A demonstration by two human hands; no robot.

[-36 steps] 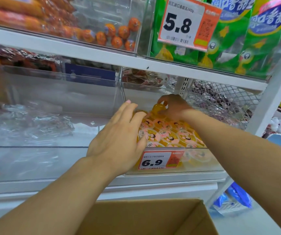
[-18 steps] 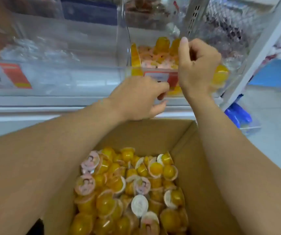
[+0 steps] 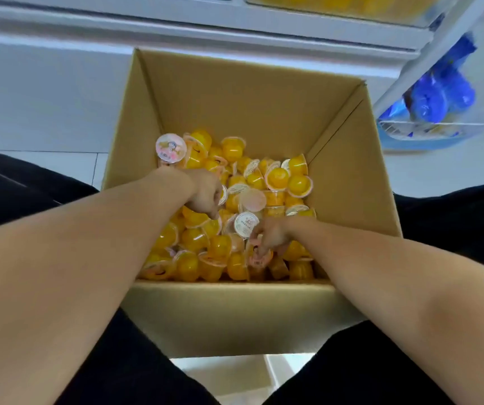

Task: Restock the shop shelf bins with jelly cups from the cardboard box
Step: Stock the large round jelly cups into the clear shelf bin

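Observation:
An open cardboard box (image 3: pixel 264 103) stands on the floor between my knees. A pile of yellow jelly cups (image 3: pixel 281 179) with white and pink lids covers its bottom. Both my hands are down in the pile. My left hand (image 3: pixel 205 192) is at the middle left, its fingers curled down among the cups, fingertips hidden. My right hand (image 3: pixel 271 235) is lower and to the right, its fingers curled round a jelly cup (image 3: pixel 259 257) near the box's near wall. The shelf bin (image 3: pixel 351 5) with yellow cups shows blurred at the top edge.
The white shelf base (image 3: pixel 176 27) runs across the top just behind the box. A wire basket with blue packets (image 3: pixel 439 97) sits low at the right. My legs in black trousers (image 3: pixel 15 188) flank the box on the white tiled floor.
My view has dropped from the shelf bin to the box. Both hands have left the bin and come down into the jelly cups in the box.

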